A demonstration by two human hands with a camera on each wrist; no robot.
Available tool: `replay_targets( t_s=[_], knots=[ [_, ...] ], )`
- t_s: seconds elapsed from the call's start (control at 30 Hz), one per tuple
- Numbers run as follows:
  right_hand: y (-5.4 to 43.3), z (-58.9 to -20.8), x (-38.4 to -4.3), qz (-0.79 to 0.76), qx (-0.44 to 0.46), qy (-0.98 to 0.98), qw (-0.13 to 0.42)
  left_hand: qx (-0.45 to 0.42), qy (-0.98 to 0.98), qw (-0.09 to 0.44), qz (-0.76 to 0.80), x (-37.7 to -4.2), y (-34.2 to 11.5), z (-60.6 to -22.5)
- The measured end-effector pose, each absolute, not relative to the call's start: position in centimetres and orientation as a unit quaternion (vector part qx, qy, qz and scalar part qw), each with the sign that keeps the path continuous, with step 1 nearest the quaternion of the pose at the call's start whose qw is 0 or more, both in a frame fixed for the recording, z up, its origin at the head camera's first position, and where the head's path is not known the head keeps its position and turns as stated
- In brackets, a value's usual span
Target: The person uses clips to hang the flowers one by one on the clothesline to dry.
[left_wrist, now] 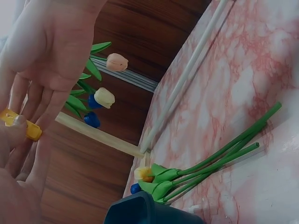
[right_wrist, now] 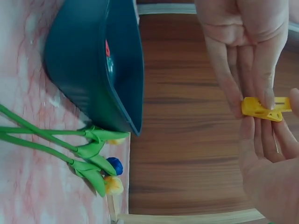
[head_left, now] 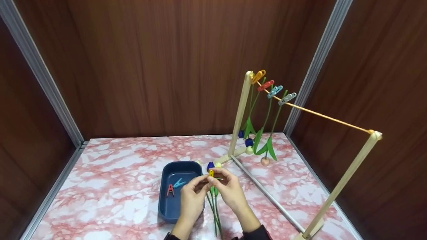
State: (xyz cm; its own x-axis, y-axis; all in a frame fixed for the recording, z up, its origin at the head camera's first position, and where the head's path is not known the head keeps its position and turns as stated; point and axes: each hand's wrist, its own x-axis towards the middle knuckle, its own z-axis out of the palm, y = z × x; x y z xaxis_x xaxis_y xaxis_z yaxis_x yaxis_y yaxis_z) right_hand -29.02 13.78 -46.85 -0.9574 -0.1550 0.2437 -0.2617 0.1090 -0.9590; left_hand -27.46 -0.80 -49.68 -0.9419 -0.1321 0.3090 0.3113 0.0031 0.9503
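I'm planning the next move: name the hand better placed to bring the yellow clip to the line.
Likely the right hand: it's nearer the line; the left hand is toward the blue tray. Both pinch the yellow clip.

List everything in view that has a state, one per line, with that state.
Left hand: pinching the yellow peg
Right hand: pinching the yellow peg
Yellow peg: held, off the line
Line: strung between two posts
Four line pegs: clipped on
Hanging tulips: pegged, blossoms down
Loose tulips: lying beside the bin
Bin: uncovered
Red peg, blue peg: lying in the bin
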Motion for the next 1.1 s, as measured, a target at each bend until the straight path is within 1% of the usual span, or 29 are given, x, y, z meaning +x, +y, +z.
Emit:
replay_targets(
  t_s=[0.17, 0.37, 0.53, 0.8, 0.93, 1.0, 1.1],
  knots=[
    [14.0, -46.7, -29.4, 0.635, 0.148, -0.755, 0.068, -0.069, -0.688, 0.169, -0.702, -27.7, -0.8, -49.6],
    [14.2, -47.2, -30.0, 0.632, 0.147, -0.757, 0.082, -0.051, -0.674, 0.152, -0.721, -27.8, -0.6, -49.7],
    [14.3, -47.3, -30.4, 0.649, 0.129, -0.743, 0.096, -0.043, -0.678, 0.143, -0.72, -27.8, -0.4, -49.8],
    [14.8, -47.2, -31.2, 0.663, 0.106, -0.728, 0.14, -0.07, -0.693, 0.132, -0.706, -28.2, -0.2, -50.0],
    [15.6, -46.8, -31.4, 0.656, 0.1, -0.726, 0.179, -0.101, -0.766, 0.121, -0.623, -29.3, -0.2, -50.3],
    [16.0, -46.6, -31.4, 0.657, 0.098, -0.721, 0.197, -0.131, -0.82, 0.13, -0.542, -30.2, -0.2, -50.7],
    [16.6, -46.4, -31.3, 0.659, 0.099, -0.715, 0.21, -0.179, -0.896, 0.158, -0.375, -31.2, 0.1, -51.4]
  ],
)
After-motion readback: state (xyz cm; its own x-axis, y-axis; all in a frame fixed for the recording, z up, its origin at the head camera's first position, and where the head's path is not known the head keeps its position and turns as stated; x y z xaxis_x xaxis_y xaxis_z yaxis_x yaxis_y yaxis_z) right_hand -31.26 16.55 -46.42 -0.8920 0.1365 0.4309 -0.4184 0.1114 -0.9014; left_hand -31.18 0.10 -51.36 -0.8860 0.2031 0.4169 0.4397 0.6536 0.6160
